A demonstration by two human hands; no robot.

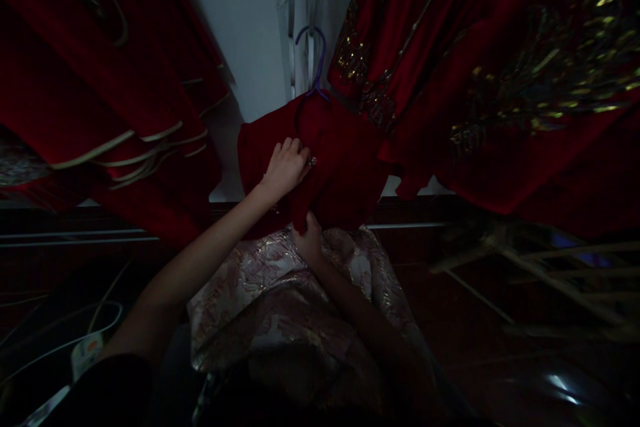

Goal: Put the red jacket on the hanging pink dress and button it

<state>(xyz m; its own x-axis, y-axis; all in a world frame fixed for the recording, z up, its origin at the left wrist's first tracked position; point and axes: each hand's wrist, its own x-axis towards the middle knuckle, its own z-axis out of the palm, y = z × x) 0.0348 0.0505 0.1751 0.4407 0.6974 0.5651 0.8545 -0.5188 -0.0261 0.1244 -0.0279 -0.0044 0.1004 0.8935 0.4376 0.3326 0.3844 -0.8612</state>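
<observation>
A red garment [345,160] hangs straight ahead from a purple hanger [321,57]. My left hand [287,165] lies against its front, with curled fingers closed on the cloth beside a small shiny ornament [313,161]. Lower down, my right hand [309,239] is closed on the garment's front edge, thumb up along the cloth. Pale patterned brocade fabric [235,280] with a metallic sheen spreads below the garment, under both forearms. The dim light hides the fingertips in part.
Red garments with pale piping [120,140] hang at left, and red garments with gold sequins [545,93] at right. Behind is a white wall [245,20] with a metal rail [291,47]. A wooden rack [540,267] stands lower right; a white cable [75,340] lies lower left.
</observation>
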